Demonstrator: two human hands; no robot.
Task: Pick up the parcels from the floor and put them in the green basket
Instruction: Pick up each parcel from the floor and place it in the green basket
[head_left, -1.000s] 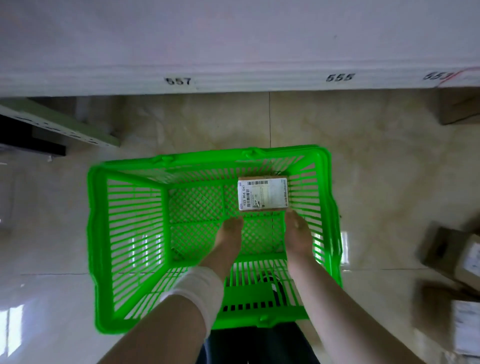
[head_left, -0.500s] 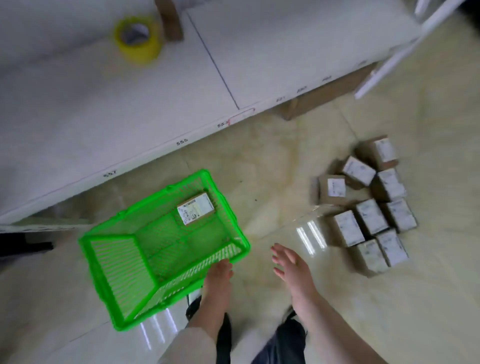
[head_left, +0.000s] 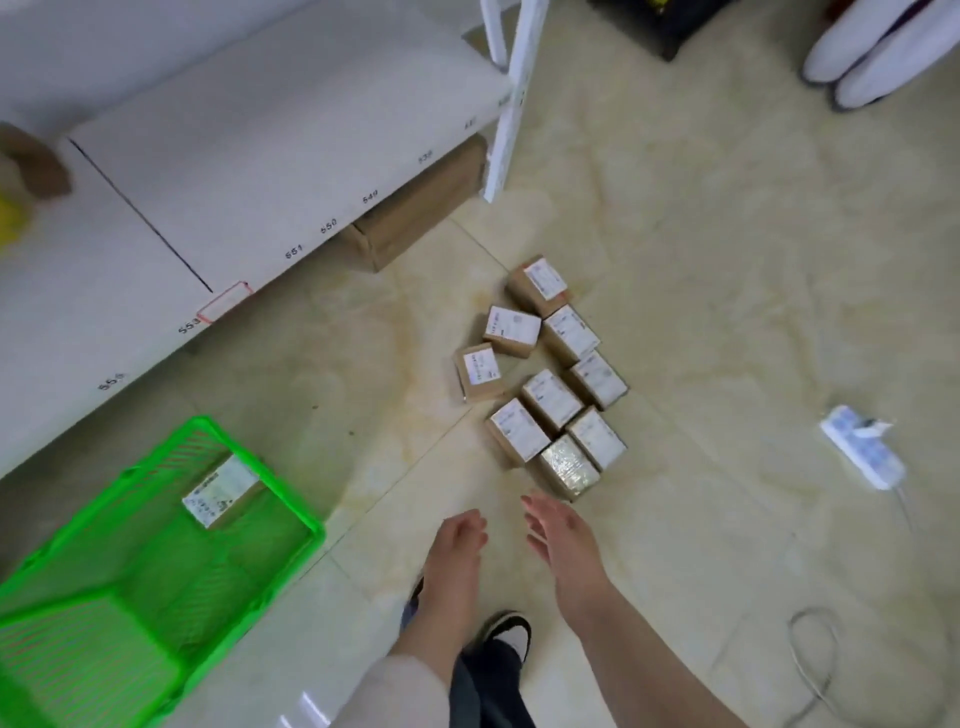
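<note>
The green basket (head_left: 171, 597) sits on the floor at lower left with one parcel (head_left: 221, 488) inside, while nine parcels (head_left: 550, 397) cluster on the floor ahead, so I judge the next pickup is beginning. My hands are empty, left hand (head_left: 460, 540) loosely curled and right hand (head_left: 563, 535) spread; next they must grasp the nearest shiny-wrapped parcel (head_left: 566, 465). The shelf (head_left: 260, 171) edge reads 553, 551, 550, 549, but the parcel labels are too blurred to read.

Long white numbered shelf board (head_left: 270, 156), large brown cardboard carton (head_left: 415, 213) beneath it, white upright post (head_left: 505, 130), white power strip (head_left: 862, 454) on glossy beige floor tiles (head_left: 727, 270)
</note>
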